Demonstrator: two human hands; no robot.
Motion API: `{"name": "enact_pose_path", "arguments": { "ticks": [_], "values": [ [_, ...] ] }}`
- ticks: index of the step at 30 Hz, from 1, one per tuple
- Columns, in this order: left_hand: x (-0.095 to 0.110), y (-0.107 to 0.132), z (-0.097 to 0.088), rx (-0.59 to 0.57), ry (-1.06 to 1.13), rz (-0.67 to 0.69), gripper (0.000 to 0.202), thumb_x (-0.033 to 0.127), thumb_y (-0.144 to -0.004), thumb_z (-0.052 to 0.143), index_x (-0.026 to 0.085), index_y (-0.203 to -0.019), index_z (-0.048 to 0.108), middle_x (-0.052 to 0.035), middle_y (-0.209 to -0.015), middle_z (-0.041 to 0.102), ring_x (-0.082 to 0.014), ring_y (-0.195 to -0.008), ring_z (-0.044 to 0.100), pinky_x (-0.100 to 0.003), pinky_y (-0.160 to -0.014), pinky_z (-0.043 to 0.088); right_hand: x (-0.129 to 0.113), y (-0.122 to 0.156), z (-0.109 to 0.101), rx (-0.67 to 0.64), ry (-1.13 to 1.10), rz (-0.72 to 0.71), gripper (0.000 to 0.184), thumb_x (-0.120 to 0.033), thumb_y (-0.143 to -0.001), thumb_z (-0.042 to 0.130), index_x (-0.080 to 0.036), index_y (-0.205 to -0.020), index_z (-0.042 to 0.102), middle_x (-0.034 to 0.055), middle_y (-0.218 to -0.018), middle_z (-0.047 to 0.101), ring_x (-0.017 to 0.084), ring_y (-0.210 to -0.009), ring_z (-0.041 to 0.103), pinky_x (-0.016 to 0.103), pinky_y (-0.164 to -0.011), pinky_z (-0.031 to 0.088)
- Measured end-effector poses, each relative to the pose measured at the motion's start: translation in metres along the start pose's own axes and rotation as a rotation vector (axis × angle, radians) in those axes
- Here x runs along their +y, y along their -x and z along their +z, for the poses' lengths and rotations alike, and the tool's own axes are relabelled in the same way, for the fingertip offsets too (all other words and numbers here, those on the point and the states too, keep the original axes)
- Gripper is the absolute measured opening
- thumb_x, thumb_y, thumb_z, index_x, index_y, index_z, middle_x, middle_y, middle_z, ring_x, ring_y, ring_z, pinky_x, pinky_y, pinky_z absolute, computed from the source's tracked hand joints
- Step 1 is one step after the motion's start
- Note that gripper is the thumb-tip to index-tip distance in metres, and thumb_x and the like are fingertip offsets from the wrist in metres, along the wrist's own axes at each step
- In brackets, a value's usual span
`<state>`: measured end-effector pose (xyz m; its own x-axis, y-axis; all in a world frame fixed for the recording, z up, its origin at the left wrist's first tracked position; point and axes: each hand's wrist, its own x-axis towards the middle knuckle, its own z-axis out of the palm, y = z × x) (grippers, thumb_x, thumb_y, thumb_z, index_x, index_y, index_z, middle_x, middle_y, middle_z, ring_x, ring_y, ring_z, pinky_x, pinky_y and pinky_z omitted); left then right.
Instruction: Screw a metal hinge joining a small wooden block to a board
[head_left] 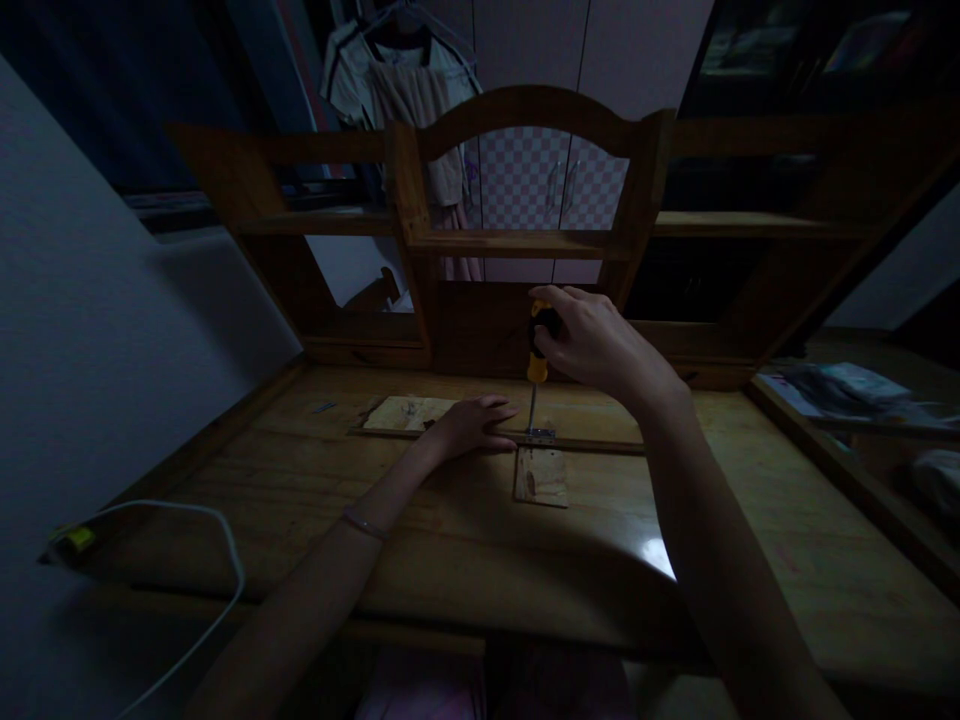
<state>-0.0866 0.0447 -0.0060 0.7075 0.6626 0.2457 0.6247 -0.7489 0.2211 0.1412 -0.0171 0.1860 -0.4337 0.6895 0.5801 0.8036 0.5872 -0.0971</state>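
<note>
My right hand (pixel 589 338) is closed round the yellow and black handle of a screwdriver (pixel 536 372), which stands nearly upright. Its tip meets a small metal hinge (pixel 540 436) where a long thin board and a short wooden piece join. My left hand (pixel 478 424) lies flat with fingers stretched out on the long wooden board (pixel 397 412), just left of the hinge. The short wooden piece (pixel 541 477) lies on the desk on the near side of the hinge. Whether a screw sits under the tip is too small to tell.
The wooden desk (pixel 300 520) has a shelf unit (pixel 517 243) along its back edge. A small metal strip (pixel 324 407) lies at left. A white cable (pixel 229 540) hangs over the left front corner. Plastic-wrapped items (pixel 862 390) lie at right.
</note>
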Motion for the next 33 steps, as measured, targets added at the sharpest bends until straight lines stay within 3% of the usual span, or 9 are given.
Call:
{"name": "enact_pose_path", "arguments": {
  "ticks": [7,13,16,20,26,33],
  "values": [
    [-0.0005,0.0001,0.0003,0.0,0.006,-0.008,0.07,0.065,-0.083,0.067,0.025,-0.14,0.059,-0.0103,-0.149,0.052,-0.0272,-0.132,0.055,-0.034,-0.111,0.042,0.0048,-0.0005,0.0055,0.026,0.03,0.028,0.039,-0.034,-0.094,0.054,-0.016,-0.128,0.058,0.0139,-0.118,0.064,0.028,-0.097,0.064,0.042,-0.09,0.049],
    [-0.0014,0.0002,0.0012,-0.009,0.011,-0.014,0.069,0.065,-0.084,0.066,0.026,-0.141,0.058,-0.0096,-0.149,0.051,-0.0273,-0.13,0.056,-0.035,-0.109,0.043,0.0058,-0.0012,0.0067,-0.018,-0.015,0.013,0.049,-0.024,-0.09,0.05,-0.012,-0.138,0.052,0.0148,-0.117,0.064,0.027,-0.096,0.064,0.044,-0.092,0.049],
    [-0.0014,0.0001,0.0015,-0.015,0.002,-0.009,0.07,0.065,-0.085,0.065,0.027,-0.142,0.056,-0.0096,-0.15,0.051,-0.0275,-0.13,0.056,-0.035,-0.109,0.043,0.0047,-0.0012,0.0055,-0.016,0.007,0.024,0.047,-0.026,-0.091,0.051,-0.013,-0.136,0.054,0.0141,-0.113,0.064,0.026,-0.09,0.064,0.045,-0.09,0.05],
    [-0.0009,0.0002,0.0015,-0.002,0.002,-0.009,0.07,0.066,-0.085,0.064,0.026,-0.141,0.057,-0.0096,-0.149,0.051,-0.0271,-0.13,0.056,-0.035,-0.109,0.043,0.0031,-0.0001,0.0045,0.002,0.03,0.033,0.049,-0.032,-0.093,0.053,-0.014,-0.139,0.054,0.0157,-0.119,0.062,0.03,-0.1,0.063,0.047,-0.093,0.05],
    [0.0018,0.0001,-0.0023,-0.017,0.013,-0.008,0.071,0.066,-0.084,0.065,0.025,-0.141,0.058,-0.0099,-0.148,0.052,-0.0271,-0.13,0.056,-0.035,-0.11,0.043,0.0028,-0.0006,0.0044,-0.01,0.028,0.002,0.054,-0.025,-0.092,0.049,-0.006,-0.142,0.05,0.0173,-0.119,0.064,0.03,-0.101,0.065,0.045,-0.096,0.048],
    [0.001,0.0006,-0.0012,-0.014,0.012,-0.006,0.07,0.066,-0.085,0.064,0.026,-0.142,0.056,-0.0088,-0.15,0.05,-0.0266,-0.132,0.054,-0.035,-0.111,0.042,0.0016,-0.0013,0.005,-0.007,0.03,0.033,0.049,-0.034,-0.094,0.05,-0.012,-0.138,0.054,0.0162,-0.12,0.062,0.032,-0.105,0.064,0.046,-0.094,0.049]
  ]
}}
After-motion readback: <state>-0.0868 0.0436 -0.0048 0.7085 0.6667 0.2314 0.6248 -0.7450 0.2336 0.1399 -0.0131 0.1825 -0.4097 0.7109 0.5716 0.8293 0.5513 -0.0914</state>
